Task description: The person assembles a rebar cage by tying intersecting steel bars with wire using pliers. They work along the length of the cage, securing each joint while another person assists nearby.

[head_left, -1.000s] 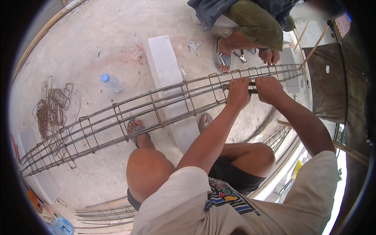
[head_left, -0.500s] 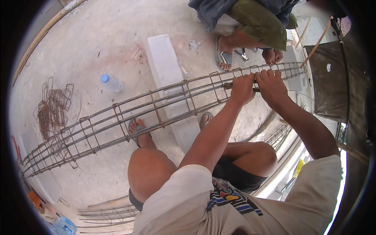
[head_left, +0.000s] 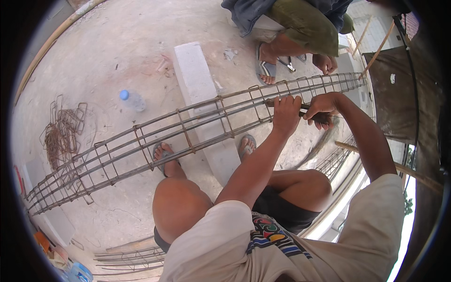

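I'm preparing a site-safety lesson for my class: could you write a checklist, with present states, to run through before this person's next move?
1. Right hand on the dark tool: ok, at its handle end.
2. Left hand has a firm grip: cannot tell; its own fingers and back hide what it closes on.
3. Rebar cage rests on the white block: cannot tell; it crosses over it, but contact is unclear.
4. Co-worker's hand apart from the person's hands: ok, though it is close to the cage.
5. Bottle clear of the cage: ok, on the floor apart from it.
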Tool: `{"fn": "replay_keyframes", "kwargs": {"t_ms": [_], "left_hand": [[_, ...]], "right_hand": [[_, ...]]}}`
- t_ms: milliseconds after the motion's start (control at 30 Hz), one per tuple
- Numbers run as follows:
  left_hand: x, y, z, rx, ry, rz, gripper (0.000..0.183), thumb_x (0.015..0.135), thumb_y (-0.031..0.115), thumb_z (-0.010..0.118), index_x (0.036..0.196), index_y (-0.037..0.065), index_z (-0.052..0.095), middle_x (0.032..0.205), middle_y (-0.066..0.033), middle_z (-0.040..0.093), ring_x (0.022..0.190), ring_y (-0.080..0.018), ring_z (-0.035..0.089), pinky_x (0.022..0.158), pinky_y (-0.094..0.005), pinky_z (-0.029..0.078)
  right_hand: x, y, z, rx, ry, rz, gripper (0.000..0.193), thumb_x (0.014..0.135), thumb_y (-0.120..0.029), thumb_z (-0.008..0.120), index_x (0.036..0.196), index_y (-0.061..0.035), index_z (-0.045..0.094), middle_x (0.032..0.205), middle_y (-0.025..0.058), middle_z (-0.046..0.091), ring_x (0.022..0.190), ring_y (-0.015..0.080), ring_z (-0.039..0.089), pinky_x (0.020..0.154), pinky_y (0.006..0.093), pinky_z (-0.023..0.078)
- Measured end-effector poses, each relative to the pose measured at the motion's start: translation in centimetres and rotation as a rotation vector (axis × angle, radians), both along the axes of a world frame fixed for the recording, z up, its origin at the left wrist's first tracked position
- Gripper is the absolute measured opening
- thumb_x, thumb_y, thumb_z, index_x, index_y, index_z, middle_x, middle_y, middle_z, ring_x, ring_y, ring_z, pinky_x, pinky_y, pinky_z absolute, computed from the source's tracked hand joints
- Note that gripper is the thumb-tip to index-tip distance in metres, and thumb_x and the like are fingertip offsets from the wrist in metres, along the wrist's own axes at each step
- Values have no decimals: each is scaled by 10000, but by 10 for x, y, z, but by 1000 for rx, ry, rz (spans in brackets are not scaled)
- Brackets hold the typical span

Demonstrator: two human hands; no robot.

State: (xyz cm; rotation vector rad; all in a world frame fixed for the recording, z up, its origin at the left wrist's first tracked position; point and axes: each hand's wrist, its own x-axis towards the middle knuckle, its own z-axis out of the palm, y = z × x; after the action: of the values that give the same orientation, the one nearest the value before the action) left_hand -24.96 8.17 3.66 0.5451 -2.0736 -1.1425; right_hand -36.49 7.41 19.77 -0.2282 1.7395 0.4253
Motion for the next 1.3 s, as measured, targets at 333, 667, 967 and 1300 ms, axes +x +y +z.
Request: {"fn": "replay_keyframes", "kwargs": {"t_ms": [333,667,967,1300], "left_hand": [[-13,-35,-8,169,-9,-205,422,678,28,677,1079,57,549,1044,-129,598,1072,-321,539,955,-487,361],[25,1,-18,227,-79,298,651,756,119,689,1332,6,407,1175,-187,524,1200,-369,458,1040,-486,335],[62,-55,35,1421,528,-92,371,878,294,684,1024,37,458,859,-85,570,750,-170,589,655,-324,491],[166,-90,96,1015,412,-36,439,886,248,672,1129,-3,408,965,-145,553,862,-220,611,700,-362,530]], "right_hand": [[27,25,-26,-390,718,1272,294,830,-281,673,924,-9,616,748,149,652,698,285,681,599,433,551],[12,46,1,-470,19,-178,272,882,-225,551,1011,14,530,784,199,660,584,281,674,444,343,536],[112,53,2,-1110,415,562,457,942,-212,512,1347,-14,436,1000,224,619,991,396,584,864,428,453],[160,37,-6,-1407,63,140,351,1001,-214,476,1312,-75,563,792,41,611,729,98,544,663,271,460]]}}
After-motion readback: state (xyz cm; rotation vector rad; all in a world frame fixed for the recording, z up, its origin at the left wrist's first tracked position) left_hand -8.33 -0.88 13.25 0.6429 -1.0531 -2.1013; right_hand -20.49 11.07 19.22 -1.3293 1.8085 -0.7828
